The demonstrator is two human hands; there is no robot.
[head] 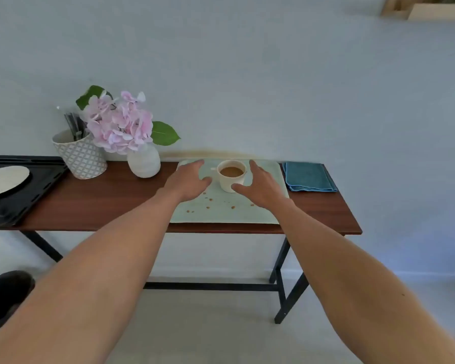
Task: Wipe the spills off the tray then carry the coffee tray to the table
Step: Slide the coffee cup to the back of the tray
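Now the left hand (188, 183), fingers spread and empty, hovers over the pale green tray (221, 214) on the worktop (111, 200). Just right of it stands the coffee cup (231, 177), brown spills (209, 206) in front. The right hand (262, 189), also loose and empty, flanks the cup; a folded blue cloth (309, 177) lies beside the tray.

We see the tray (229, 216) on the surface (116, 206) with the cup (231, 177) on it toward the back. A folded cloth (309, 177) lies to its right; a vase (143, 161) and a patterned pot (80, 156) stand to its left.
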